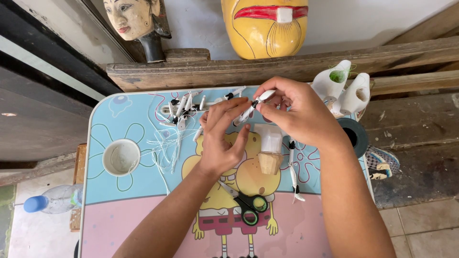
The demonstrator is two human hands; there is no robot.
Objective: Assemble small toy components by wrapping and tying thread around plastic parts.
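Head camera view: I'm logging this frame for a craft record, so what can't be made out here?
- Small black-and-white painted wooden piece: pinched between left hand and right hand; fingers cover most of it.
- Black-handled scissors: blades partly under the left wrist.
- Blue-capped plastic bottle: partly hidden by the table edge.

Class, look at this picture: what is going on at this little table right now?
A person sits over a small cartoon-printed table and holds a slim white-and-black piece between the fingertips of both hands, the left hand below it and the right hand above. More such pieces and loose white thread lie at the table's far side. A white cup stands to the left, black-handled scissors lie near the forearms, and a small carved wooden figure stands under the hands.
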